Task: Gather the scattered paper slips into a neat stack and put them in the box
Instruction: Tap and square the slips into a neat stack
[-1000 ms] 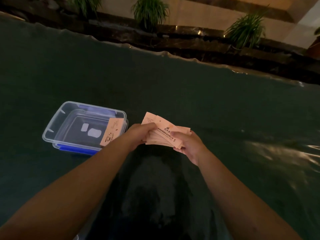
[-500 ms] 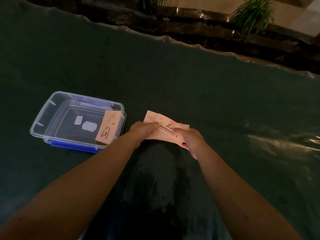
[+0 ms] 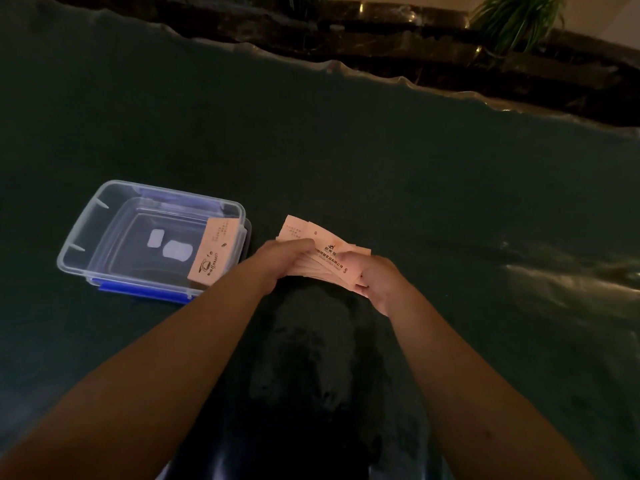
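Note:
Both hands hold a fanned bundle of pale orange paper slips [image 3: 323, 252] just above the dark green table, right of the box. My left hand [image 3: 284, 261] grips the bundle's left end, my right hand [image 3: 372, 278] its right end, thumb on top. The slips are uneven, with corners sticking out at the far left. The clear plastic box [image 3: 86, 230] with blue clips stands open at the left. One slip [image 3: 213, 251] with a coffee-cup print leans against the box's inner right wall.
The dark green table cover [image 3: 346, 150] spreads all around, with a shiny wrinkled patch [image 3: 568, 278] at the right. A dark ledge with potted plants [image 3: 516, 19] runs behind the table's far edge.
The view has tilted down a little. Both hands have stayed on the slips, pressing the fan slightly closer together; the box and its slip have not moved.

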### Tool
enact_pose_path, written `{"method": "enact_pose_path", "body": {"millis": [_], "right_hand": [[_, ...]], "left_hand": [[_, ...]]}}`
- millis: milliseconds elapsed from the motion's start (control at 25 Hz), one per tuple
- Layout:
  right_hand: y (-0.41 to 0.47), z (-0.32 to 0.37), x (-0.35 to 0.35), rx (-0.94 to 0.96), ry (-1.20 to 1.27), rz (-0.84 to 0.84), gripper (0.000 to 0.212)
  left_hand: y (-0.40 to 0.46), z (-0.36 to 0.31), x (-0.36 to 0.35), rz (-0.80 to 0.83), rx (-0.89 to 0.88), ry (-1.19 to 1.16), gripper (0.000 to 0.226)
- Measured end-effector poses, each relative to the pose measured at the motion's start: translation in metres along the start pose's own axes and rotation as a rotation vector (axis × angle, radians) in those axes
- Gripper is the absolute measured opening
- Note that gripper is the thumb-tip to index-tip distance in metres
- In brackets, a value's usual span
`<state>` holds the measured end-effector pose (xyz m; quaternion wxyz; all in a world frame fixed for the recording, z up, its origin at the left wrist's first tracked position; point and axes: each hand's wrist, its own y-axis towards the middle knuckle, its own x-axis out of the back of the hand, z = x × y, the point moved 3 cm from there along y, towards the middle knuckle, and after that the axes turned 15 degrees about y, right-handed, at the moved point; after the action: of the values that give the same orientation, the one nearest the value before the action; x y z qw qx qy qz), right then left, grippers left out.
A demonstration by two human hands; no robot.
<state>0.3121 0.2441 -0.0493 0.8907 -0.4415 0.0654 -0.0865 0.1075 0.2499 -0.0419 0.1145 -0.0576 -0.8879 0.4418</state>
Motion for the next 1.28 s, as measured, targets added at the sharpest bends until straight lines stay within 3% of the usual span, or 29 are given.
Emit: {"method": "enact_pose_path", "body": {"millis": [240,360,520,680,800,1000,1160,1280], "right_hand": [[-0.027,-0.005,-0.005,0.002,0.13,0.244,0.052],[-0.039,-0.018,-0.006,0.004,0.219,0.257,0.052],[-0.054,-0.042,-0.005,0.019,0.495,0.235,0.067],[-0.076,-0.061,-0.012,0.049,0.708,0.294,0.094],[-0.087,-0.069,-0.012,0.063,0.658,0.298,0.083],[-0.097,-0.056,0.001,0.2,0.17,0.397,0.088],[-0.093,-0.045,0.002,0.331,-0.203,0.451,0.068],[-0.09,-0.046,0.0,0.454,-0.233,0.441,0.089]], "left_hand": [[-0.006,0.011,0.023,0.185,0.002,-0.03,0.039],[-0.013,0.023,0.024,0.18,-0.014,-0.068,0.05],[-0.028,0.03,0.0,0.088,-0.095,-0.395,0.066],[-0.054,0.026,-0.027,0.09,-0.185,-0.655,0.056],[-0.072,0.02,-0.033,0.135,-0.231,-0.485,0.054],[-0.089,0.014,-0.017,0.163,-0.342,0.016,0.091],[-0.095,0.013,-0.013,0.198,-0.45,0.273,0.1],[-0.092,0.019,-0.011,0.184,-0.562,0.365,0.096]]}}
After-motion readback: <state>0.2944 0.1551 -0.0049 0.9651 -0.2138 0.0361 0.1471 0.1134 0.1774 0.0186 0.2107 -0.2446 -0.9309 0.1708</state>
